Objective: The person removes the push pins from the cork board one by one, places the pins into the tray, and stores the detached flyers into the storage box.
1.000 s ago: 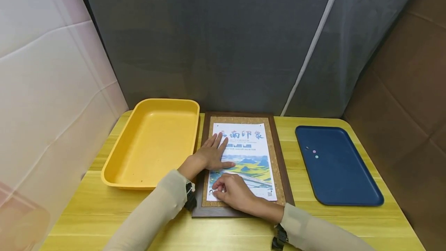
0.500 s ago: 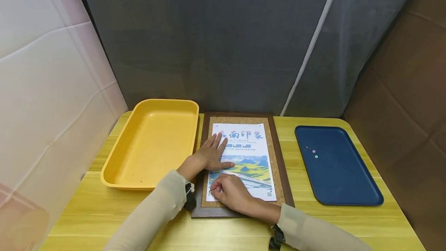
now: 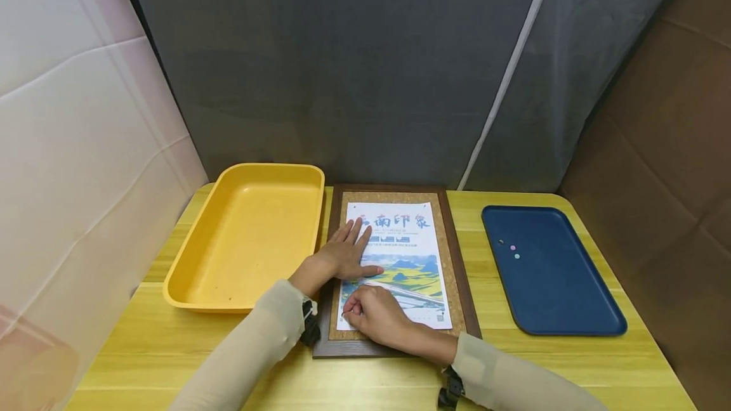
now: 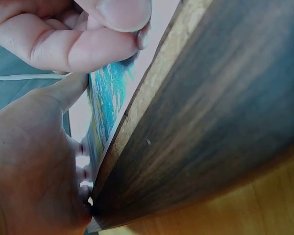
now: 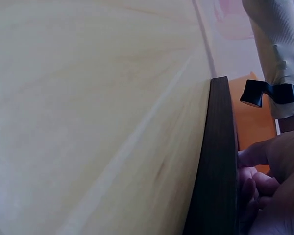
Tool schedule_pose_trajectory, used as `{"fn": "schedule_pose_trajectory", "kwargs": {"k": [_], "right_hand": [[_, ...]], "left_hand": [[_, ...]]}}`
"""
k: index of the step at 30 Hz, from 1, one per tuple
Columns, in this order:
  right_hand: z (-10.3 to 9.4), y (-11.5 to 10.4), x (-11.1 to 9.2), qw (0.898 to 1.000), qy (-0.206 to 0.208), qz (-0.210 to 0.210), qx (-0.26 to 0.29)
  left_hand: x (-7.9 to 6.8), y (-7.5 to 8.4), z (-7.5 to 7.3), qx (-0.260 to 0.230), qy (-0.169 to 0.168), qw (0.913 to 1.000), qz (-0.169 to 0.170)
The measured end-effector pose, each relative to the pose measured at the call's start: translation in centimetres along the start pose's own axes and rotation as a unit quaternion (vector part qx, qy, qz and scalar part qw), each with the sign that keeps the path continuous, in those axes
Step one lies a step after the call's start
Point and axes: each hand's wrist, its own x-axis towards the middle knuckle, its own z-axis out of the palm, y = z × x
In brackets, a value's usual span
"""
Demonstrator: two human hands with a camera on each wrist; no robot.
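Observation:
A printed poster (image 3: 408, 271) with a blue and yellow landscape lies on a cork board (image 3: 451, 271) in a dark wooden frame. My left hand (image 3: 341, 257) rests on the poster's left side with its fingers spread. At the lower left corner, my right hand (image 3: 379, 317) pinches a small thumbtack (image 4: 140, 40) between thumb and curled finger. Only a bit of the tack shows in the left wrist view, close above the paper. Small dark tacks show at both top corners of the poster and near its lower right corner.
A deep yellow tray (image 3: 251, 246) stands left of the frame. On the right lies a flat dark blue tray (image 3: 565, 284) with a few tiny discs (image 3: 513, 248) near its left edge. A dark curtain (image 3: 342, 68) hangs behind the wooden table (image 3: 537, 373).
My right hand has shifted slightly left and its fingers have come closer together at the poster's corner. My left hand has stayed in place on the paper.

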Motion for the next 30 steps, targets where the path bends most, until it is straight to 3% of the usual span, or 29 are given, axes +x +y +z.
{"fn": "schedule_pose_trajectory", "kwargs": {"k": [16,26,30], "right_hand": [[-0.45,-0.14,0.30,1.000,-0.026,0.010,0.015],[-0.39,-0.12,0.24,1.000,-0.021,0.001,-0.009],[-0.42,-0.16,0.25,1.000,-0.026,0.004,-0.015]], "left_hand": [[0.16,-0.06,-0.13,0.009,-0.004,0.9999,0.009],[0.25,-0.35,-0.09,-0.032,-0.007,0.9994,0.011],[0.24,-0.30,0.00,-0.026,-0.004,0.9996,0.011]]}}
